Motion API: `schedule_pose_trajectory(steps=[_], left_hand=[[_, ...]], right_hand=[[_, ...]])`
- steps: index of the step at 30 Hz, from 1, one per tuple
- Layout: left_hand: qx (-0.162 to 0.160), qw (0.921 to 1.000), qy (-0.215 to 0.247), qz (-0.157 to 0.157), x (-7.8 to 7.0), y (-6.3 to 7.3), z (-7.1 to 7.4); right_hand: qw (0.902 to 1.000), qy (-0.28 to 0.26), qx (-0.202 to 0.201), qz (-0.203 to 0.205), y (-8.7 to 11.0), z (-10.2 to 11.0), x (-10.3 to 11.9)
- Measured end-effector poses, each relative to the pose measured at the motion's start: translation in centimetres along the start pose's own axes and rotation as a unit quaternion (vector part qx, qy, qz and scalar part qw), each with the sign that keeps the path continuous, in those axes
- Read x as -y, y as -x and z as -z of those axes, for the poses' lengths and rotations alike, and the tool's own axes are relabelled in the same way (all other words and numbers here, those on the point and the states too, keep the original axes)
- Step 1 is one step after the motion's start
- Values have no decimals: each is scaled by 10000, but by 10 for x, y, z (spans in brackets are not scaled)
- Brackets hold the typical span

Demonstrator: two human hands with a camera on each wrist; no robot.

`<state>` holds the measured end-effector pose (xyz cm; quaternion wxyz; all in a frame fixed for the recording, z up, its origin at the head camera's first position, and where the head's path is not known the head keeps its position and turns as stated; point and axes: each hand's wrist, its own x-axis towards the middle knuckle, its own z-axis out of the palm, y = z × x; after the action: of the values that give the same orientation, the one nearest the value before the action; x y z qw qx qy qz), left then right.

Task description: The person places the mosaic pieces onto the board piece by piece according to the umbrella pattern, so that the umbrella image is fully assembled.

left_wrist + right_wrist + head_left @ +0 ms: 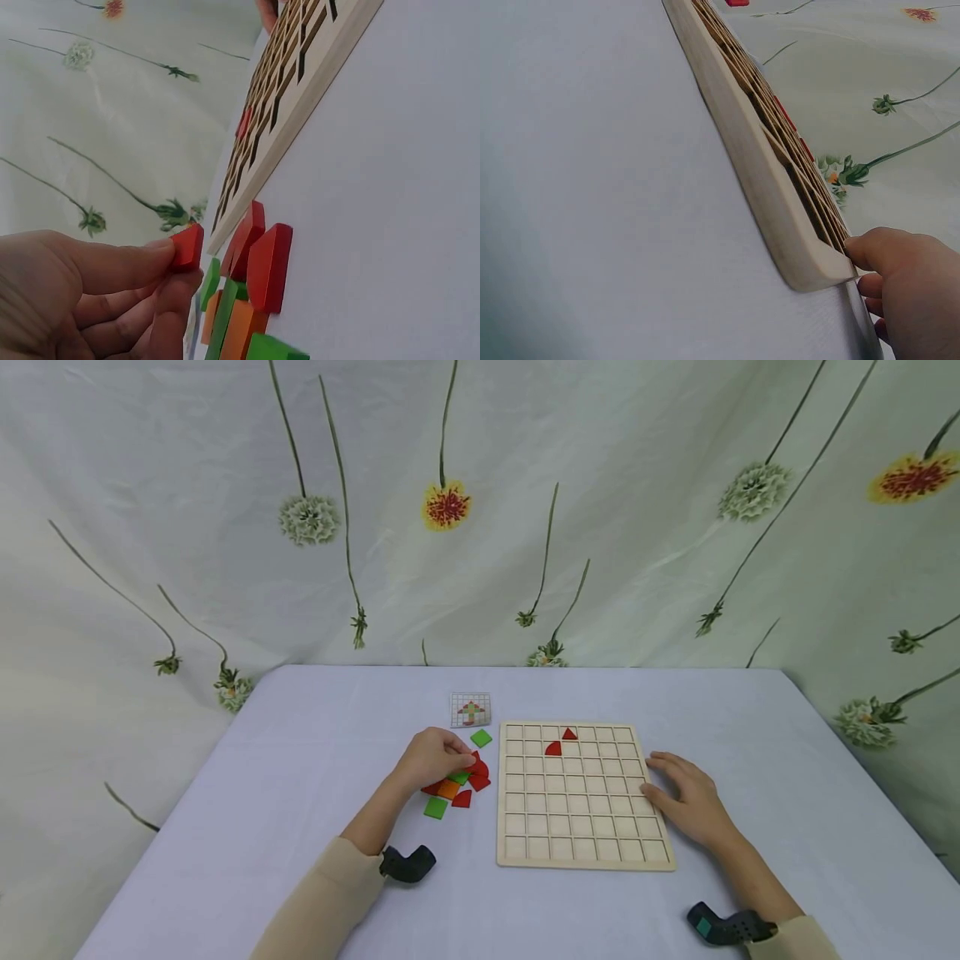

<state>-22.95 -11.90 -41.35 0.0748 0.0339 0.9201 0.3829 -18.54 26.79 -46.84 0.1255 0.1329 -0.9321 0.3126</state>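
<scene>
My left hand (432, 758) pinches a small red piece (188, 248) between thumb and fingers, over a loose pile of flat pieces left of the board. In that pile lie an orange piece (447, 789), a green square (436, 808), a red quarter-round piece (462, 799) and several others, partly covered by the hand. A wooden grid board (573, 852) lies flat to the right. Two red pieces sit in its upper cells: a triangle (570, 734) and a quarter-round (553, 749). My right hand (688, 800) rests at the board's right edge, thumb on the rim (827, 268).
Behind the pile lies a small card (470, 710) with a coloured grid picture. One green square (481, 738) lies between card and pile, close to the board's left edge. A white cloth covers the table (285, 793); a flowered curtain (600, 527) hangs behind it.
</scene>
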Motion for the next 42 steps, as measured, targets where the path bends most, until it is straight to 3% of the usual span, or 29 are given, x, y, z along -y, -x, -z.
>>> schedule_pose_trajectory(steps=[12, 30, 42], left_hand=[[481, 9972, 339, -470, -17, -4, -20], [665, 9922, 555, -900, -34, -23, -40], [450, 9901, 33, -1328, -45, -27, -52]], right_hand=[[10000, 80, 13, -55, 0, -1, -2], [10000, 45, -34, 82, 0, -1, 0], [9999, 12, -63, 87, 0, -1, -1]])
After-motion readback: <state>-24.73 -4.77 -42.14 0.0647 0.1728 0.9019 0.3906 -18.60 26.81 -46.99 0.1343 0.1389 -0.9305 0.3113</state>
